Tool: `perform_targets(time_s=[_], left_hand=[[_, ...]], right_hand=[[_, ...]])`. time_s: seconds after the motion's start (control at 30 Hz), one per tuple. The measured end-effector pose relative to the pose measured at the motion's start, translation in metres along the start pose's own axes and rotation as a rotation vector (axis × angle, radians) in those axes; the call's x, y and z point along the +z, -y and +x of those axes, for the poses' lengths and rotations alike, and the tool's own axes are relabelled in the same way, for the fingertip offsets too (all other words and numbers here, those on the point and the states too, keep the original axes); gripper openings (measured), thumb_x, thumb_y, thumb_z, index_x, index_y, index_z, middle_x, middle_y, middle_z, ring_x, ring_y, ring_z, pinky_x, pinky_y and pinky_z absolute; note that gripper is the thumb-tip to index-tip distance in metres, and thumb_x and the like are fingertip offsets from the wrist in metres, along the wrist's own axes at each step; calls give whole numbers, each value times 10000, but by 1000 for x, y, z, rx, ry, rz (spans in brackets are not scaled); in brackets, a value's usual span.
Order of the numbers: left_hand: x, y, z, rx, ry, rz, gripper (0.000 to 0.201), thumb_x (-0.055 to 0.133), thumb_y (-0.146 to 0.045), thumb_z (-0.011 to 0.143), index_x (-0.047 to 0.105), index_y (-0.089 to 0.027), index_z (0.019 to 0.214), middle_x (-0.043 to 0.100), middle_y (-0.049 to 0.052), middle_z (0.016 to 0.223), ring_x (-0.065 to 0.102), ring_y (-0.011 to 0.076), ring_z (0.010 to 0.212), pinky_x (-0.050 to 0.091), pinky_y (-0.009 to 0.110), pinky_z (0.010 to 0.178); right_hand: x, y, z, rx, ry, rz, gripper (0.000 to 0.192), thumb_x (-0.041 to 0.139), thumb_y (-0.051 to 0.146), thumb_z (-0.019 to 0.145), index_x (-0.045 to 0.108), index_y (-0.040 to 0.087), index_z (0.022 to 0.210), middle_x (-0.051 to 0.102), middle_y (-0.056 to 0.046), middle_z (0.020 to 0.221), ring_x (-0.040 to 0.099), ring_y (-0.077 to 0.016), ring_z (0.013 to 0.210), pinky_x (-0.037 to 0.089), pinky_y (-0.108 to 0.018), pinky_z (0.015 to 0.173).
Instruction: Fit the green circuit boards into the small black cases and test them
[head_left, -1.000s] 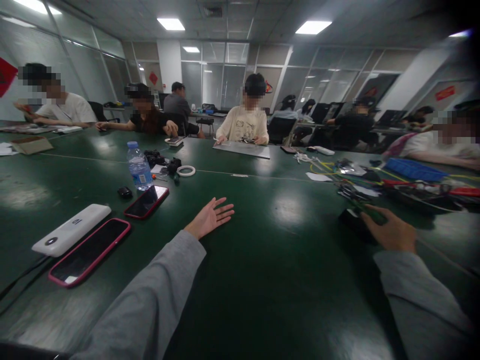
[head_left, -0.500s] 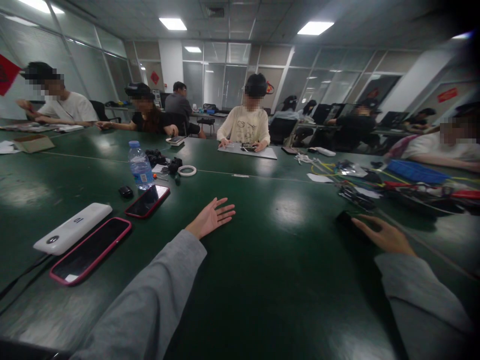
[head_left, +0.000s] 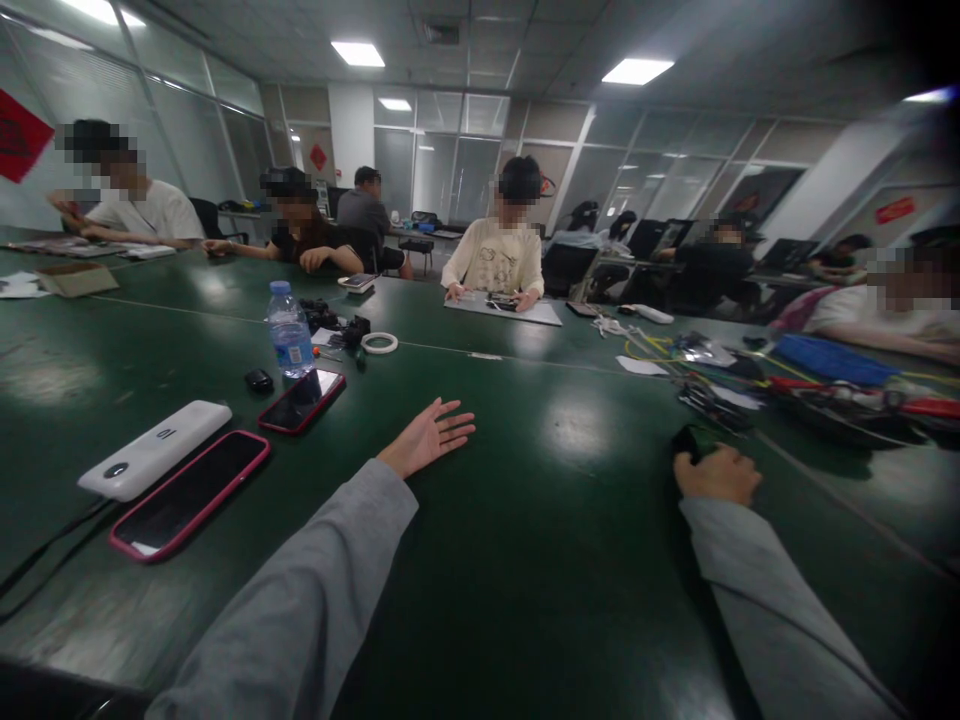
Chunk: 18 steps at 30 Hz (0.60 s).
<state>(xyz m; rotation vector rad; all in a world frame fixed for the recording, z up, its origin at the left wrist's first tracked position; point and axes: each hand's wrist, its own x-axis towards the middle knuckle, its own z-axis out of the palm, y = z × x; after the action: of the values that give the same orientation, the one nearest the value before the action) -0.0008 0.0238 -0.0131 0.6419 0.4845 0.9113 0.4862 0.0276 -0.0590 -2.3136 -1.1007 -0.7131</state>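
Observation:
Palm upward, my left hand (head_left: 426,438) is over the green table (head_left: 525,560) with its fingers spread and nothing in it. My right hand (head_left: 716,474) is at the right, back upward, its fingers curled in and its thumb at the left side. What lies under those fingers, if anything, is hidden. Just beyond the thumb is a dark patch (head_left: 691,440); I cannot tell whether it is an object or shadow. Nearest to my left hand on its left lies a red-edged phone (head_left: 304,402).
At the left are a second phone (head_left: 191,497), a white cabled device (head_left: 155,450), a water bottle (head_left: 289,340), a black mouse-like item (head_left: 259,380) and a tape roll (head_left: 379,343). Cables (head_left: 712,405) and a blue tray (head_left: 832,358) lie right. A person (head_left: 495,255) sits opposite; others sit around.
My right hand has shifted left and turned, and its extended fingers are now curled. My left hand keeps its pose. The whole view has shifted slightly.

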Motion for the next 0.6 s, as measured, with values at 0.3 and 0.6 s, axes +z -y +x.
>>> perform_targets(time_s=[0.3, 0.6], left_hand=[[-6, 4, 13, 143, -206, 47, 412, 482, -460, 847, 523, -198, 1162, 517, 100, 1295, 460, 175, 1214, 337, 310, 1018], [7, 0, 10, 199, -261, 90, 397, 455, -423, 866, 545, -158, 1147, 594, 115, 1189, 549, 189, 1043, 410, 332, 902]], right_hand=[[-68, 170, -102, -604, 249, 485, 473, 458, 269, 825, 438, 61, 1249, 479, -177, 1079, 458, -263, 1026, 394, -393, 896], [-139, 214, -169, -970, 345, 687, 529, 489, 290, 841, 339, 221, 1344, 365, -120, 1293, 371, -259, 1197, 404, -433, 942]])
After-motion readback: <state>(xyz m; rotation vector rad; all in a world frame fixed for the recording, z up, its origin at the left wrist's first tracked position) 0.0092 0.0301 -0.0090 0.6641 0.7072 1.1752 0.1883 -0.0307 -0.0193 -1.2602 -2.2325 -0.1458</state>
